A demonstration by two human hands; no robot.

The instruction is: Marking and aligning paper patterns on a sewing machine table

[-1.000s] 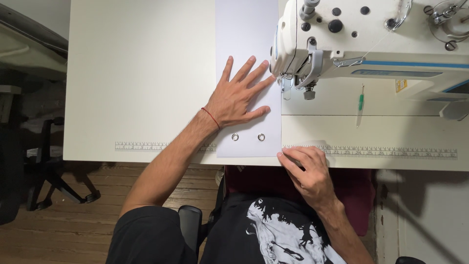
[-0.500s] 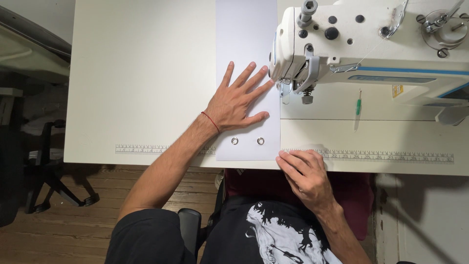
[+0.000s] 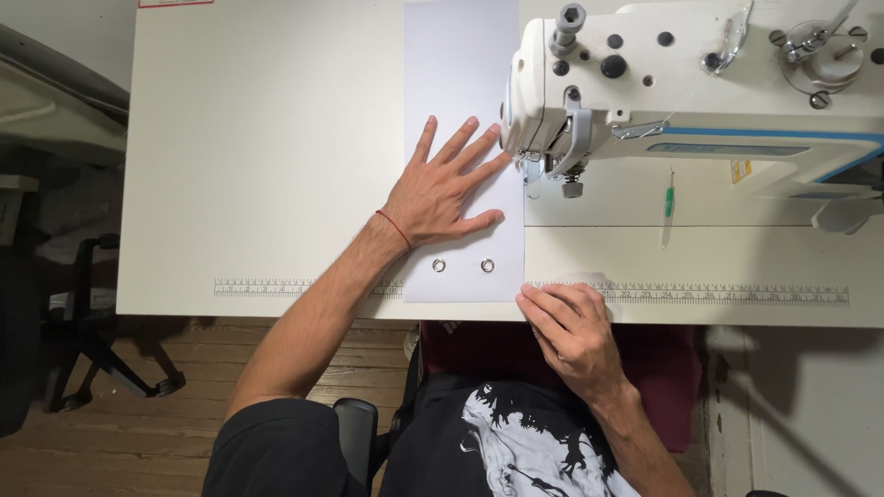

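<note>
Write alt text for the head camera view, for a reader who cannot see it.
Seen from above, a person's left hand lies flat, fingers spread, on a pale sheet with two metal eyelets beside the needle of a white sewing machine. The right hand rests at the sheet's near right corner, on the white table edge with its printed ruler.

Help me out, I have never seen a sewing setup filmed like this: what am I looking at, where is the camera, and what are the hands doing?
The camera sits on the person's head and looks straight down at a white table. At upper right stands a white sewing machine. A pale strip of fabric with two metal eyelets lies under its needle area. The left hand presses flat on the strip, fingers spread. The right hand rests at the table's near edge, touching the strip's corner. Neither hand grips anything. A printed ruler runs along the edge, and a small green tool lies by the machine.
</note>
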